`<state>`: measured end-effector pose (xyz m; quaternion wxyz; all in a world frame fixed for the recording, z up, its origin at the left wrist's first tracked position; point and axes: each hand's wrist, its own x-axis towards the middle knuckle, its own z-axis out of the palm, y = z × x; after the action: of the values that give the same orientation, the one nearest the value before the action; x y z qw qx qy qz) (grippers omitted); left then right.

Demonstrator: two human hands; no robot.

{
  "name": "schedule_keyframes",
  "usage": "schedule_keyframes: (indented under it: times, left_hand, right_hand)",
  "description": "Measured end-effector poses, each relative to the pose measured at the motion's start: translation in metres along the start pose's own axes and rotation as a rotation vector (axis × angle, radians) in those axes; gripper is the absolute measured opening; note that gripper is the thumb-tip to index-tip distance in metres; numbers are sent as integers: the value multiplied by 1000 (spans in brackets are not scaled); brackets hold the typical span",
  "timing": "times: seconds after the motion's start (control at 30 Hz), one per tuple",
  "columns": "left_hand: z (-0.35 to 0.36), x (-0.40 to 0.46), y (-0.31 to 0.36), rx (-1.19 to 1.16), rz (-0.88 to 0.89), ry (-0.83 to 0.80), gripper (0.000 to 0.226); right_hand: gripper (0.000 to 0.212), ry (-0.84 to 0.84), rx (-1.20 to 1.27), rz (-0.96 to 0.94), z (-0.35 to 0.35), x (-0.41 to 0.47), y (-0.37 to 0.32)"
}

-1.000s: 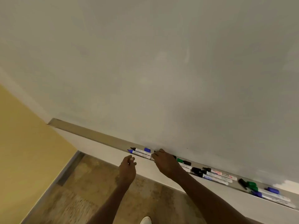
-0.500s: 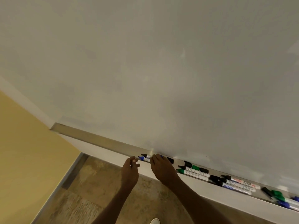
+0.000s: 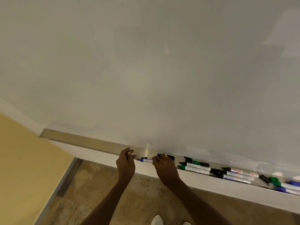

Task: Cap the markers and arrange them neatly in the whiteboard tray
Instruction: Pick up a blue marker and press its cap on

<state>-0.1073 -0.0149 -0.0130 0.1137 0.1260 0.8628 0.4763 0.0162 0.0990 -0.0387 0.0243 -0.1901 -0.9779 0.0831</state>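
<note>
Right hand (image 3: 164,168), center frame, pinches a blue marker (image 3: 145,159) lying in the tray (image 3: 90,144). Left hand (image 3: 125,163) just beside its tip, fingers curled (holding anything? can't tell). Other markers (image 3: 194,167) sit w/ caps lower right.

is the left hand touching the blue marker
Apart. The head view shows a sliver of tray between the left hand and the tip of the blue marker, held by the right hand.
</note>
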Motion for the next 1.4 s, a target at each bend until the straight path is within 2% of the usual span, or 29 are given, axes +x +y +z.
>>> schedule_keyframes:
  times: [0.1,0.2,0.47,0.6,0.87,0.97,1.17,1.27,1.4]
  left_hand:
    - [0,3,3,18,35,42,23]
    - [9,4,4,59,94,-3,23]
    - [58,1,24,210,403,-365,16]
    - [72,0,25,313,428,-502,14]
    - [79,-1,24,517,525,-568,17]
    - [73,-4,22,494,590,-538,21]
    - [53,1,22,341,557,-497,21]
    - [47,1,28,274,518,-527,21]
    - [43,-2,34,226,559,-571,20]
  right_hand:
    - [38,63,22,76,-9,-8,4]
    - [34,132,73,163,-18,-24,13]
    - [21,171,118,377,-36,-64,46]
    - [22,191,114,397,-43,-73,56]
    - [26,208,133,369,-49,-75,66]
    - [33,219,140,333,-51,-73,68]
    - [37,283,134,260,-56,-67,72]
    - [38,257,129,243,-56,-64,71]
    - [42,228,133,241,-57,-63,72]
